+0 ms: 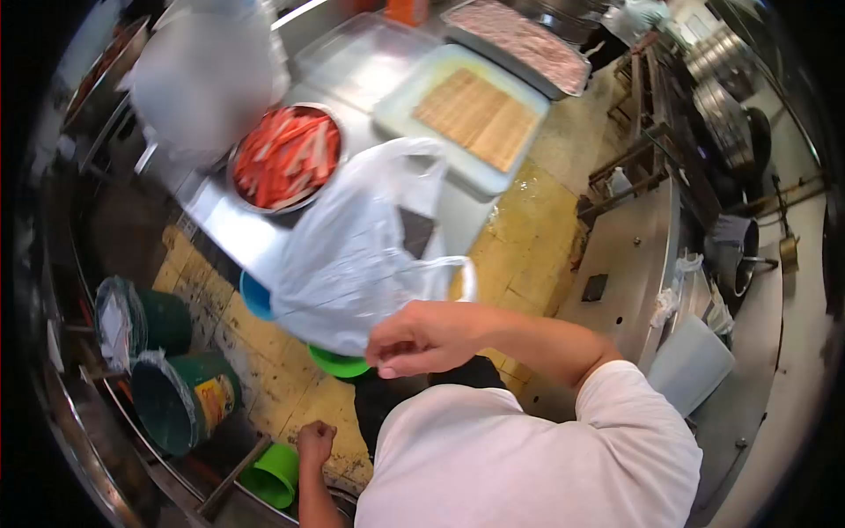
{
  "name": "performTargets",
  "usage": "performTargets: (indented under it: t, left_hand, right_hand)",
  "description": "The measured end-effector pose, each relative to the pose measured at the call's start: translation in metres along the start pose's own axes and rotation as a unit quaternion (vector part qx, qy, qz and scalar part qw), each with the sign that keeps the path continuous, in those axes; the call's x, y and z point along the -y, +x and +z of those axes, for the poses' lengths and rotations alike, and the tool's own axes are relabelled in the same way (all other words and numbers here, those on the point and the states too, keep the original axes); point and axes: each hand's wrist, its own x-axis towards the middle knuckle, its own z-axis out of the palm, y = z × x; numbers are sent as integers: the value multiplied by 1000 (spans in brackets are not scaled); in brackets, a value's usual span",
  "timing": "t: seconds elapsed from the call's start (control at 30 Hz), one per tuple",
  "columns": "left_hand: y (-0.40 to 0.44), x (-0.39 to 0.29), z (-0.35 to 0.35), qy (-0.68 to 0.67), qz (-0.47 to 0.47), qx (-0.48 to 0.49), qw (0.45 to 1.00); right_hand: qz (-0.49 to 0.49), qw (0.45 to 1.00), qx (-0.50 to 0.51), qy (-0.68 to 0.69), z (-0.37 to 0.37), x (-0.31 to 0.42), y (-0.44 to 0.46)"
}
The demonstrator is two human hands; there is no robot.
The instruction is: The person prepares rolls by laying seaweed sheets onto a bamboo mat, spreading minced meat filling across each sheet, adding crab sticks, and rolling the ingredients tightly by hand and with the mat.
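Observation:
My right hand [422, 339] is raised in front of my chest, its fingers curled together. Right beside those fingers is the lower edge of a white plastic bag [343, 255], which lies over the near end of the metal table. Whether the fingers grip the bag or anything small, I cannot tell. Low at my side hangs my left hand [315, 442], loosely closed with nothing visible in it. A lime green bucket [271, 477] stands on the floor close to it. Part of a green container [339, 363] shows beneath the bag.
On the metal table [224, 220] are a bowl of red-and-white sticks [289, 158], a bamboo mat [480, 114] on a white board, and a filled tray [519, 42]. A person [202, 79] stands across. Dark green bins [185, 400] are at left, steel equipment [616, 264] at right.

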Motion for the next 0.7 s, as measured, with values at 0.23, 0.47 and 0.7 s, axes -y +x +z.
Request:
performTargets:
  t: [0.23, 0.47, 0.7]
  left_hand:
    - [-38, -209, 32, 236, -39, 284, 928]
    - [-16, -224, 80, 359, 32, 508, 782]
    - [13, -224, 96, 232, 10, 514, 826]
  right_hand:
    - [296, 928, -163, -159, 2, -115, -247]
    - [449, 890, -65, -54, 88, -148, -412]
    - [415, 887, -67, 191, 97, -167, -453]
